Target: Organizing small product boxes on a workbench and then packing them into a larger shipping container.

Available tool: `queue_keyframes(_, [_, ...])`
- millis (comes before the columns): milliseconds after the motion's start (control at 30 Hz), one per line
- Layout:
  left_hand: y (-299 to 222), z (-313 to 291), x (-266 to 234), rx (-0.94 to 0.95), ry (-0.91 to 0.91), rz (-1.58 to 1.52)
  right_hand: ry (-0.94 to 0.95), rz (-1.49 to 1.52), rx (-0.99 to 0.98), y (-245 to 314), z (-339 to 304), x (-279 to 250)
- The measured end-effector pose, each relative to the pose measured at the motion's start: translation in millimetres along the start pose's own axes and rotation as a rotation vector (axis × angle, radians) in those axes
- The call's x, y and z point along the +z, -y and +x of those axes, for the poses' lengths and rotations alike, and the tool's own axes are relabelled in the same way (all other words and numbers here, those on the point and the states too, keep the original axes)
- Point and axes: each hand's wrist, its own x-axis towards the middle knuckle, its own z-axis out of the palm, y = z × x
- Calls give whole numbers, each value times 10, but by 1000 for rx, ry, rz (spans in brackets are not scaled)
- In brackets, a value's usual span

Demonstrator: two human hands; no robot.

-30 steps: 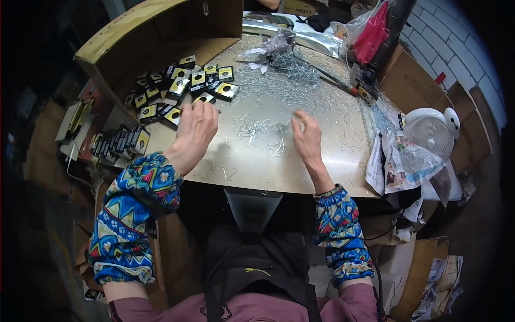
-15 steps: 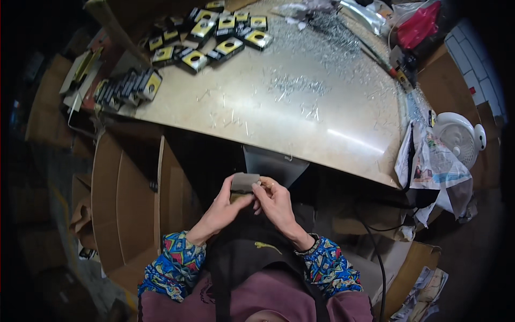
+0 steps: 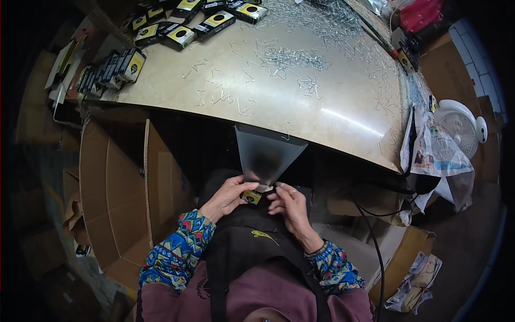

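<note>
Under the table's front edge a grey metal chute (image 3: 266, 147) slopes down toward my lap. At its lower end my left hand (image 3: 227, 197) grips a small black and yellow box (image 3: 251, 197), thumb on top. A pale flap (image 3: 264, 188) stands up at the box's upper end, by the chute's mouth. My right hand (image 3: 293, 208) is just right of the box, its fingers loosely bent and apart, with nothing visible in them. Whether its fingertips touch the flap is hard to tell. The box's inside is hidden.
Bent wire hooks (image 3: 292, 60) lie scattered and heaped on the table (image 3: 177, 99). Several similar boxes (image 3: 179, 35) lie at the far left, with a row (image 3: 115, 68) near the left edge. An open carton (image 3: 120, 188) stands at left; a white fan (image 3: 458, 123) and newspaper (image 3: 429, 145) at right.
Both hands have moved slightly with the box to the chute's mouth. My right hand has come away from the box to the right, its fingers loosened. The view has shifted, showing more of the chute.
</note>
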Motion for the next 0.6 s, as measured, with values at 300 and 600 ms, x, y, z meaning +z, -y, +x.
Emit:
queue_keyframes(300, [24, 62, 4, 7, -24, -7, -173, -1005, -1196, 1718, 365, 429])
queue_keyframes(600, [73, 8, 34, 21, -14, -75, -85, -1548, -1557, 2046, 1106, 710])
